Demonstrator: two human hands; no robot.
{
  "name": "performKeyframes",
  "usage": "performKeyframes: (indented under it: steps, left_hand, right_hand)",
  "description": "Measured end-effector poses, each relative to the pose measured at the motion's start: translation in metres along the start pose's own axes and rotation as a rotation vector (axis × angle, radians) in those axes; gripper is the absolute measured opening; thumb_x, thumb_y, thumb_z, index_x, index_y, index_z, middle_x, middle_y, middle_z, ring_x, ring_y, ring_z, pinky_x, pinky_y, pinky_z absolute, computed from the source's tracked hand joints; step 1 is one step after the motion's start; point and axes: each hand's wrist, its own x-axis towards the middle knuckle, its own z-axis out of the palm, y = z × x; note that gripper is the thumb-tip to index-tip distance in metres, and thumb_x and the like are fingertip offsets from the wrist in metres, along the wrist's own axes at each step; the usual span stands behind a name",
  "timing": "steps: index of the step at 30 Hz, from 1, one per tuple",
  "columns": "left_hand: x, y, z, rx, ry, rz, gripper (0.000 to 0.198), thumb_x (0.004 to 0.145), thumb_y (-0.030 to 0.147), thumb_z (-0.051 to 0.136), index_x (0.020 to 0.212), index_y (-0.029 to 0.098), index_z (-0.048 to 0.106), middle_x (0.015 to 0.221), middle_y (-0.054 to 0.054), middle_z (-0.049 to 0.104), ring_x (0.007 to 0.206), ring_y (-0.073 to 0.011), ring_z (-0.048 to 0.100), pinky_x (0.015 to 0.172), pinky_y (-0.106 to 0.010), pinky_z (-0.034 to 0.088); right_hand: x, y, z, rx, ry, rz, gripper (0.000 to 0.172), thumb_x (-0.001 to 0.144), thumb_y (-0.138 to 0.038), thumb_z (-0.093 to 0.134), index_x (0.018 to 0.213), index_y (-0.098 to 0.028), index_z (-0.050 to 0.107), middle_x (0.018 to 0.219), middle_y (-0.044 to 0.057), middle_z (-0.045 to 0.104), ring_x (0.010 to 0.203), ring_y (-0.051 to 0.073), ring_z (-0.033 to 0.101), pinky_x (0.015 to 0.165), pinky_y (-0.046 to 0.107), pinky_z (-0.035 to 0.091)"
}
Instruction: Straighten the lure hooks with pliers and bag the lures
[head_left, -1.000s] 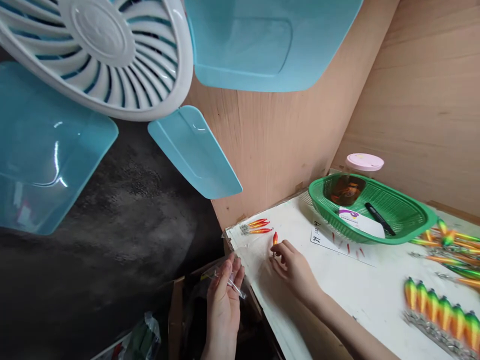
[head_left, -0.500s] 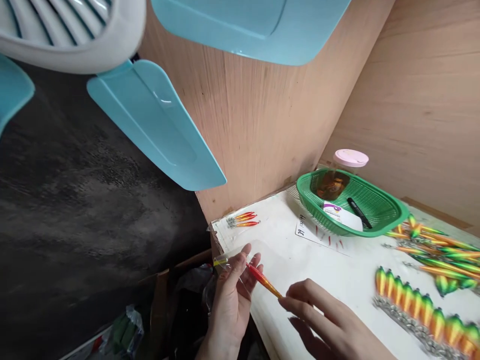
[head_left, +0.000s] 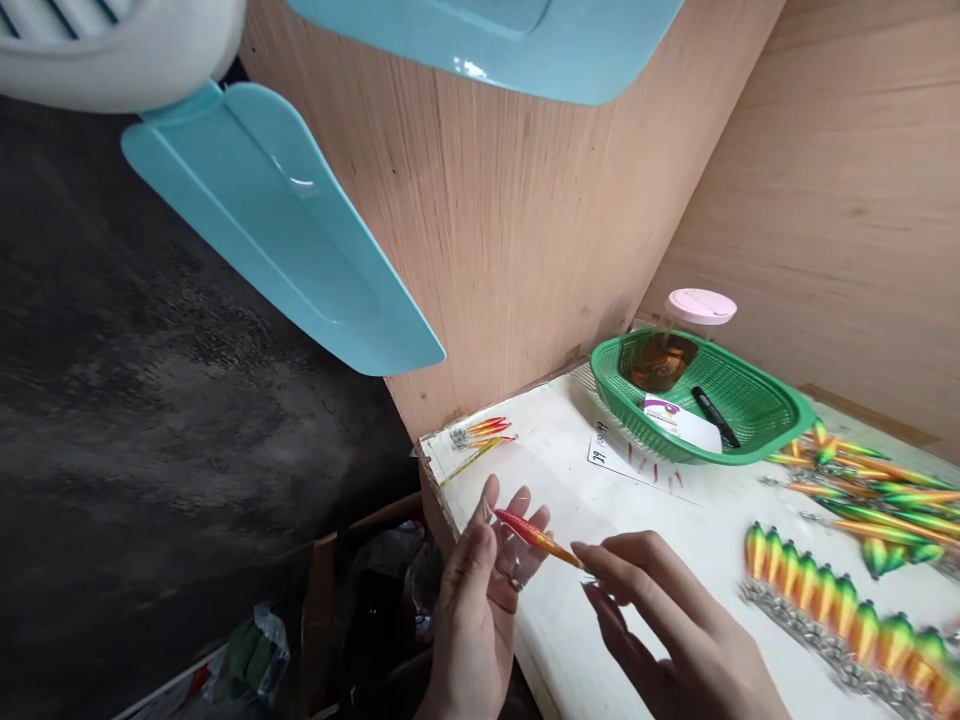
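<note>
Between my hands is a slim red-to-orange fishing lure (head_left: 536, 537), tilted with its red end up and left. My right hand (head_left: 667, 620) pinches its lower orange end between thumb and forefinger. Around the red end curl the fingers of my left hand (head_left: 480, 590), palm up, with the thumb and forefinger close to the tip. A thin metal hook or ring shows by the left fingers; its exact attachment is unclear. Several similar small red-orange lures (head_left: 484, 431) lie at the table's far left corner, beside a thin yellow strip (head_left: 476, 461).
A green basket (head_left: 772, 450) on the white table (head_left: 585, 625) holds a pink-lidded jar (head_left: 700, 306), a card (head_left: 679, 422) and a black marker (head_left: 714, 415). Green-orange lures (head_left: 847, 610) lie in a row and a pile at right. Blue fan blades (head_left: 285, 230) hang close at upper left.
The lure and both hands have shifted slightly right. Clear plastic with a yellow strip was by my left hand; the strip now shows on the table by the small lures. The view has moved slightly.
</note>
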Motion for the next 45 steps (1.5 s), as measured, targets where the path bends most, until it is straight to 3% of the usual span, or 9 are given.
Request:
performKeyframes:
  steps: [7,15,19,24,26,29,32,37,45]
  left_hand:
    - [-0.002,0.003,-0.005,-0.026,-0.186,-0.108,0.040,0.086,0.042,0.070,0.124,0.029,0.067,0.118,-0.011,0.073,0.105,-0.0320,0.071,0.091,-0.045,0.057]
    - [-0.004,0.003,0.003,0.010,-0.088,-0.159,0.037,0.080,0.037,0.078,0.113,0.021,0.071,0.121,-0.012,0.071,0.096,-0.0284,0.073,0.084,-0.039,0.059]
    - [-0.007,-0.005,0.005,-0.020,-0.051,-0.179,0.037,0.074,0.032,0.083,0.107,0.018,0.074,0.117,-0.013,0.074,0.100,-0.0275,0.072,0.089,-0.037,0.057]
    - [0.003,-0.007,-0.010,-0.219,-0.003,-0.260,0.024,0.092,0.029,0.061,0.101,0.014,0.077,0.115,-0.012,0.075,0.112,-0.0265,0.068,0.099,-0.035,0.054]
    - [0.009,-0.001,-0.022,-0.277,0.033,-0.232,0.031,0.098,0.020,0.047,0.098,0.014,0.078,0.109,-0.009,0.077,0.107,-0.0218,0.071,0.096,-0.031,0.056]
    - [0.014,0.011,-0.044,-0.287,0.004,-0.074,0.045,0.100,0.008,0.033,0.101,0.016,0.078,0.112,-0.006,0.076,0.106,-0.0174,0.071,0.094,-0.027,0.057]
    - [0.014,0.021,-0.061,-0.262,-0.147,0.061,0.055,0.101,0.006,0.023,0.110,0.018,0.076,0.120,-0.008,0.071,0.113,-0.0185,0.067,0.097,-0.028,0.055]
    - [0.009,0.033,-0.073,-0.270,-0.379,0.124,0.055,0.106,0.027,0.019,0.123,0.012,0.068,0.132,-0.014,0.061,0.124,-0.0251,0.058,0.104,-0.037,0.048]
    - [0.017,0.031,-0.090,-0.308,-0.252,0.159,0.054,0.104,0.017,0.020,0.117,0.012,0.072,0.130,-0.015,0.063,0.120,-0.0252,0.061,0.105,-0.039,0.048]
  right_hand:
    - [0.003,-0.007,0.008,0.086,0.080,0.023,0.030,0.092,-0.004,0.054,0.119,-0.018,0.055,0.096,0.009,0.066,0.081,0.013,0.066,0.066,0.021,0.056]
    - [0.002,0.005,-0.003,-0.078,0.010,-0.321,0.032,0.103,-0.011,0.034,0.117,-0.006,0.062,0.113,0.020,0.072,0.094,0.022,0.066,0.077,0.032,0.056]
    - [0.001,0.005,0.006,-0.040,-0.077,-0.297,0.034,0.103,-0.015,0.034,0.129,-0.006,0.056,0.124,0.018,0.068,0.116,0.025,0.062,0.093,0.038,0.054]
    - [0.006,-0.008,0.011,0.002,-0.145,-0.349,0.037,0.101,-0.014,0.037,0.136,-0.009,0.050,0.130,0.019,0.065,0.123,0.027,0.059,0.093,0.037,0.056]
    - [0.014,-0.006,0.012,0.039,-0.073,-0.295,0.035,0.098,-0.011,0.044,0.132,-0.013,0.051,0.122,0.018,0.068,0.117,0.024,0.062,0.089,0.036,0.056]
    - [0.035,0.018,0.033,0.063,0.085,0.016,0.019,0.097,-0.009,0.047,0.112,-0.018,0.055,0.095,0.007,0.067,0.088,0.016,0.066,0.076,0.030,0.056]
    - [0.066,0.052,0.083,0.002,-0.059,0.129,0.008,0.097,-0.018,0.053,0.097,-0.016,0.061,0.093,0.005,0.066,0.082,0.015,0.065,0.072,0.031,0.056]
    - [0.106,0.076,0.152,-0.095,-0.316,0.173,0.027,0.096,-0.034,0.061,0.118,-0.018,0.062,0.118,0.007,0.064,0.099,0.019,0.065,0.084,0.040,0.056]
    - [0.086,0.089,0.119,-0.104,-0.538,0.134,0.025,0.096,-0.032,0.061,0.116,-0.018,0.062,0.116,0.006,0.065,0.097,0.019,0.066,0.083,0.039,0.056]
